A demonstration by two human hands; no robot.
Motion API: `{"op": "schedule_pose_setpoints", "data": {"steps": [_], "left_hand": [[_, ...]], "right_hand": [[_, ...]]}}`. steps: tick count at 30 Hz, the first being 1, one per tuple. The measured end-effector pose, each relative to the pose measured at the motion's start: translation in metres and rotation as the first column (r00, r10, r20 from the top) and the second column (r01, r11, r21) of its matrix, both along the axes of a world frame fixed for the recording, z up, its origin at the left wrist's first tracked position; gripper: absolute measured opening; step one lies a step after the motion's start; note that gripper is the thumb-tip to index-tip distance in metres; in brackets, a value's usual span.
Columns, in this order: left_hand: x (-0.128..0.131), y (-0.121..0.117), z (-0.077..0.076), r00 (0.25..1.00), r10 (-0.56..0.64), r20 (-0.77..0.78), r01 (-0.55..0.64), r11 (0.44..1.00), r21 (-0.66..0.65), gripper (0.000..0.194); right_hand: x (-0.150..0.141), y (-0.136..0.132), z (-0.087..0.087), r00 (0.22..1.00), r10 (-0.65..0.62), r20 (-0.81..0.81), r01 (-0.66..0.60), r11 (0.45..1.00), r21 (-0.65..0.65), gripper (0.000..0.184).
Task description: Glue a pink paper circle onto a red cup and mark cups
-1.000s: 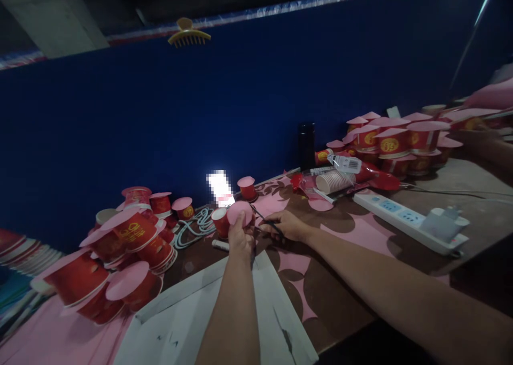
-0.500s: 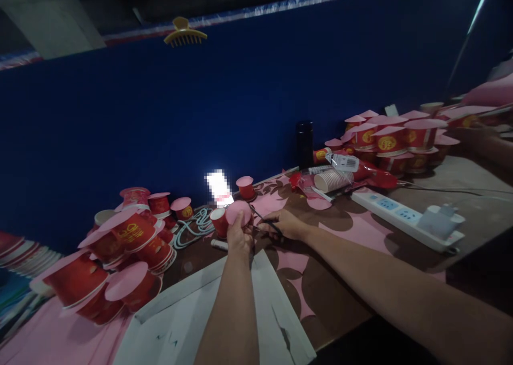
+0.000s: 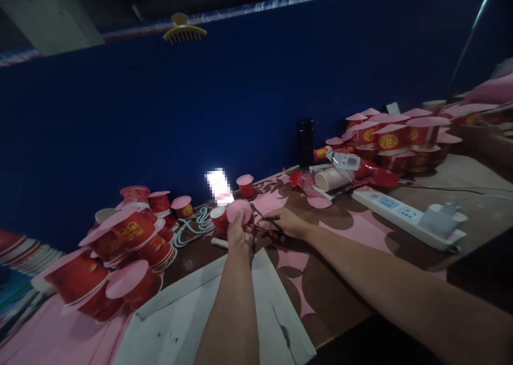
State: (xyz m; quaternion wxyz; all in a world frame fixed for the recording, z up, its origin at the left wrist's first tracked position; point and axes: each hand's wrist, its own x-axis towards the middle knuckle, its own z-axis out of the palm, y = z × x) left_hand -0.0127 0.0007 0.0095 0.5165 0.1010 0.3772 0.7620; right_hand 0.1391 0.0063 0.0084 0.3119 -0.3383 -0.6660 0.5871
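Note:
My left hand (image 3: pixel 241 240) is closed on a pink paper disc (image 3: pixel 238 210), with the thumb on its face. Whatever lies behind the disc is hidden. Just to the right, my right hand (image 3: pixel 289 224) grips black-handled scissors (image 3: pixel 274 227), their blades spread at the disc's right edge. Close beside the disc on the left stands a red paper cup (image 3: pixel 218 222) with a white top. Behind my hands is a small red cup capped with a pink disc (image 3: pixel 245 185). A white marker-like stick (image 3: pixel 220 243) lies by my left wrist.
Disc-topped red cups pile up at left (image 3: pixel 134 231) and right (image 3: pixel 390 140). A white power strip (image 3: pixel 395 210), bagged paper cups (image 3: pixel 335 179), a black bottle (image 3: pixel 305 142), coiled cable (image 3: pixel 192 228) and cardboard tray (image 3: pixel 188 317) surround my hands. Another person's hand (image 3: pixel 481 138) is at far right.
Both hands stay nearly in place. The scissor blades look wider apart than half a second ago. The camera view shifts only slightly.

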Motion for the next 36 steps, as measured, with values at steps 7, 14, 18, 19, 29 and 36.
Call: {"op": "schedule_pose_setpoints", "data": {"steps": [7,14,18,19,29,36], "left_hand": [[-0.002,0.002,-0.005,0.999,-0.002,0.047,0.0,0.999,0.032,0.029],[-0.003,0.002,-0.008,1.0,0.002,0.03,-0.004,0.997,0.075,0.028],[-0.002,0.001,-0.008,0.999,0.013,0.036,-0.015,0.998,0.058,0.028],[-0.002,0.001,-0.007,0.999,0.019,0.038,-0.021,0.998,0.058,0.027],[-0.001,-0.001,-0.001,0.999,0.01,0.053,-0.012,0.999,0.039,0.021],[0.001,-0.005,0.006,0.998,0.019,0.066,-0.022,0.999,0.033,0.017]], "right_hand": [[-0.001,-0.001,0.004,1.0,-0.007,0.007,0.007,1.0,0.0,0.042],[-0.002,-0.001,0.004,0.999,-0.029,0.022,0.029,1.0,0.0,0.04],[-0.002,0.002,0.002,0.999,-0.029,0.028,0.029,0.999,0.024,0.039],[-0.002,0.002,0.002,0.999,-0.027,0.025,0.026,0.999,0.03,0.039],[-0.001,0.0,0.007,0.999,-0.038,0.032,0.037,0.998,0.042,0.04],[0.0,-0.001,0.01,0.999,-0.031,0.034,0.028,0.996,0.079,0.035]]}}
